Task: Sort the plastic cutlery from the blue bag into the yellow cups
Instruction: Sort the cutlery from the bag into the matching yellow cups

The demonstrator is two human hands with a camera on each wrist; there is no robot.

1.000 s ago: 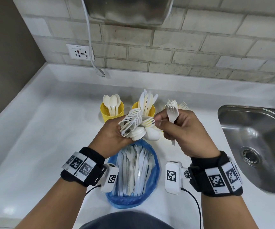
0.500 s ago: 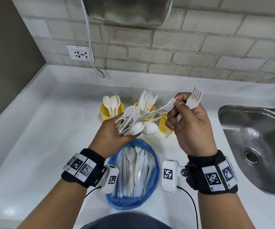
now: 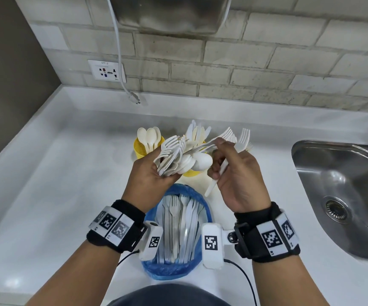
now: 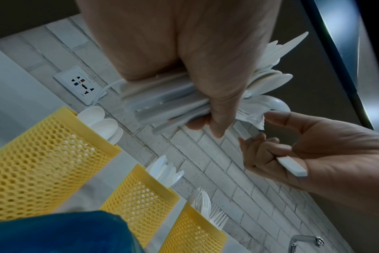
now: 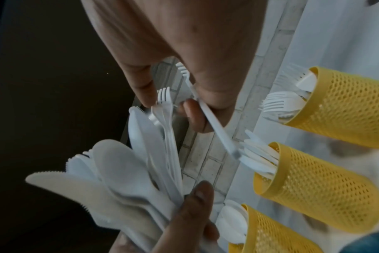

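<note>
Left hand [image 3: 150,175] grips a mixed bundle of white cutlery [image 3: 178,157] above the blue bag [image 3: 156,268], which lies on the tabletop [image 3: 57,184] with more cutlery inside. Right hand [image 3: 238,173] holds one fork [image 3: 234,160] against the palm, thumb and forefinger pinching what looks like another fork's tines in the bundle. Three yellow cups stand behind: spoon cup [image 4: 43,154], knife cup [image 4: 138,202], fork cup [image 4: 193,234]. Sink [image 3: 342,195] on the right.
</note>
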